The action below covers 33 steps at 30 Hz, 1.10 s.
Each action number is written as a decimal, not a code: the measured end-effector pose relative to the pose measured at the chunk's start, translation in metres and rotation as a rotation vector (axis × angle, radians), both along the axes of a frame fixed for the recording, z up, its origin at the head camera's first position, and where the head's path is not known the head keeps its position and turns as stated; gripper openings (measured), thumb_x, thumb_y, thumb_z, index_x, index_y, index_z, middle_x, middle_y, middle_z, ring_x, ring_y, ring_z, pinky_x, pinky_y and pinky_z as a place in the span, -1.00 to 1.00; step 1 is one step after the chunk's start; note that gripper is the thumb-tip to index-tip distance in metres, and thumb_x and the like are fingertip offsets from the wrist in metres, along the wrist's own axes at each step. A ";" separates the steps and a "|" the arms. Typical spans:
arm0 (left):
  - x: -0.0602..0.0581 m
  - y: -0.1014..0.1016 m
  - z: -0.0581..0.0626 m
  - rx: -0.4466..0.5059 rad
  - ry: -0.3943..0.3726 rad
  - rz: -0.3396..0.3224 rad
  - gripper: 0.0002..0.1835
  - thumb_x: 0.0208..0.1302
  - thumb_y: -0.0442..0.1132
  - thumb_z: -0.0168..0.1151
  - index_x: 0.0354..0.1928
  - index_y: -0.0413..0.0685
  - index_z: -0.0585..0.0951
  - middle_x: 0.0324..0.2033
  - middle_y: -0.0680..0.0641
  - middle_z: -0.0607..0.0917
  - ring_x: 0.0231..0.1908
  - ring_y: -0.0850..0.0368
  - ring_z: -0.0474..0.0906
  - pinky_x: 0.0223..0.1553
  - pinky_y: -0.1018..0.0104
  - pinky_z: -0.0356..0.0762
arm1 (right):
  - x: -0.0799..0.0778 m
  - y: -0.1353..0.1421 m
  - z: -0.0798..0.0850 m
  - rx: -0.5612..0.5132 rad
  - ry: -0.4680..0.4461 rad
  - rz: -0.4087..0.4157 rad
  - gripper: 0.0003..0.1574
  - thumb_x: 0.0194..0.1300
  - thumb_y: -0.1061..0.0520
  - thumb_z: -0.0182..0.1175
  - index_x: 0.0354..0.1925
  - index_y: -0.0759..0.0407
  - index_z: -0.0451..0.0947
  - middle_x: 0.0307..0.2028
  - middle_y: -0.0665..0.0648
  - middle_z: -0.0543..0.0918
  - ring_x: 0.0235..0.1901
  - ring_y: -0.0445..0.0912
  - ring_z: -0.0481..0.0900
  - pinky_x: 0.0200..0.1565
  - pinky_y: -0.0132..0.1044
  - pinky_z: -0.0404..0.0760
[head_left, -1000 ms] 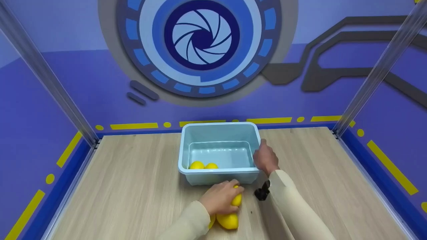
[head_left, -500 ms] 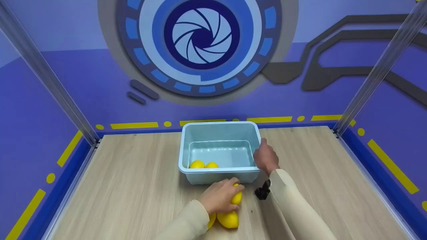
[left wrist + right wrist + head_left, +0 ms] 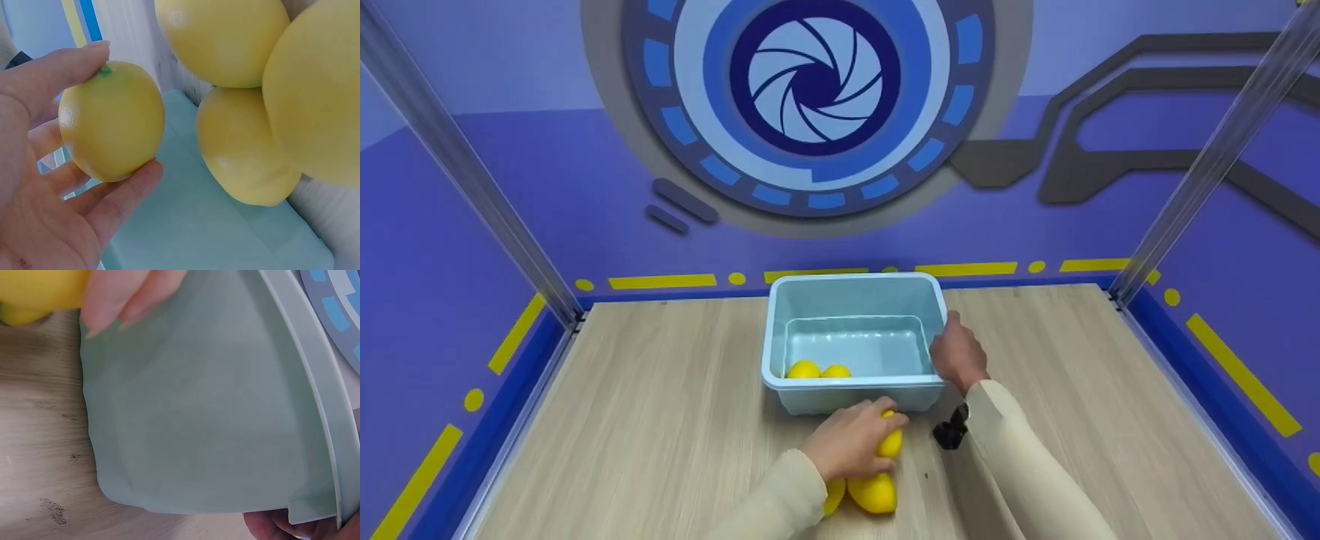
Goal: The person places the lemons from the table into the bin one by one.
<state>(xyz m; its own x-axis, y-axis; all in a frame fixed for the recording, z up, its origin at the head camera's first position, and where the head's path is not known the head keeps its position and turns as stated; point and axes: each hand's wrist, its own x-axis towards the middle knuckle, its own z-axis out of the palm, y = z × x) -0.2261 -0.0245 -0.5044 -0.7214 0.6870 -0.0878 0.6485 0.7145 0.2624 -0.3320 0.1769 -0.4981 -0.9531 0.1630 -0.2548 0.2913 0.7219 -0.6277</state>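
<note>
My left hand pinches a yellow lemon with a small green tip between thumb and fingers, just in front of the bin. More lemons lie on the table right below this hand, and the left wrist view has several close beside the held one, including a pointed lemon. The light blue plastic bin stands upright behind. Two lemons show inside it at the front left. On the bin's right side, my right hand grips the rim, its fingers partly hidden under the edge.
Around the bin spreads a light wood tabletop. Blue printed panels wall it in at the back and both sides, with metal corner posts. A small black device sits at my right wrist.
My left hand and the lemon in it have shifted very slightly left. The bin, the lemons inside it and my right hand stay where they were.
</note>
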 end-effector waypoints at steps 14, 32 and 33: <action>0.001 -0.001 0.004 0.021 -0.020 -0.009 -0.43 0.21 0.08 0.29 0.28 0.28 0.46 0.27 0.08 0.43 0.09 0.13 0.48 0.18 0.17 0.51 | 0.000 -0.001 0.001 0.014 -0.010 0.001 -0.26 0.47 0.17 -0.24 0.50 0.20 -0.21 0.38 0.36 0.26 0.35 0.22 0.30 0.35 0.16 0.27; 0.000 -0.003 0.018 0.098 -0.016 -0.063 -0.42 0.25 0.12 0.25 0.32 0.36 0.40 0.29 0.12 0.42 0.14 0.18 0.46 0.24 0.19 0.47 | -0.002 -0.002 0.000 -0.011 -0.028 -0.018 -0.29 0.49 0.18 -0.25 0.50 0.16 -0.19 0.39 0.33 0.25 0.34 0.21 0.32 0.33 0.17 0.30; 0.000 -0.004 0.019 0.108 -0.015 -0.061 -0.41 0.25 0.12 0.25 0.32 0.36 0.40 0.29 0.13 0.42 0.15 0.19 0.46 0.24 0.19 0.46 | -0.002 -0.002 0.000 -0.013 -0.028 -0.016 -0.28 0.49 0.17 -0.25 0.51 0.16 -0.21 0.40 0.34 0.24 0.34 0.21 0.31 0.33 0.17 0.29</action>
